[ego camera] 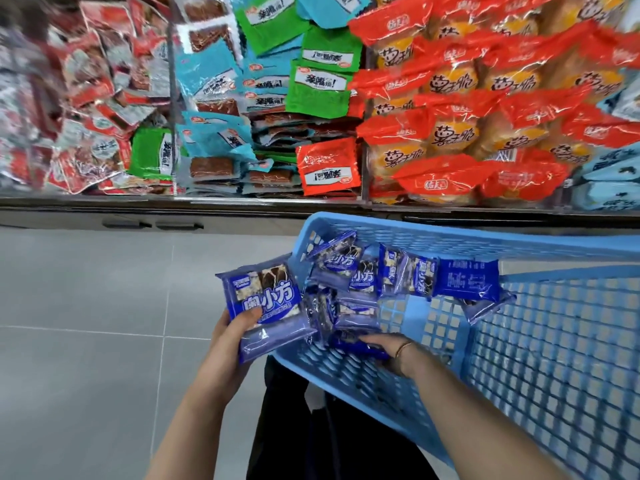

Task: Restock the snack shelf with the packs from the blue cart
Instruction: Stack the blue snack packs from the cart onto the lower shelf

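Note:
My left hand (pixel 232 336) grips a blue snack pack (pixel 264 304) just outside the left corner of the blue cart (pixel 540 344), thumb on its front. More blue packs seem stacked under it. My right hand (pixel 384 344) reaches into the cart, and its fingers curl round another blue pack (pixel 353 345) on the cart floor. Several more blue packs (pixel 408 277) lie in a loose row along the cart's far side. The snack shelf (pixel 263 202) runs across the top of the view, with bins full of packs.
The shelf bins hold red and silver packs (pixel 86 98) at left, teal and green packs (pixel 263 91) in the middle, orange packs (pixel 478 109) at right and pale blue packs (pixel 613 181) at far right. Grey tiled floor (pixel 104 323) lies left of the cart.

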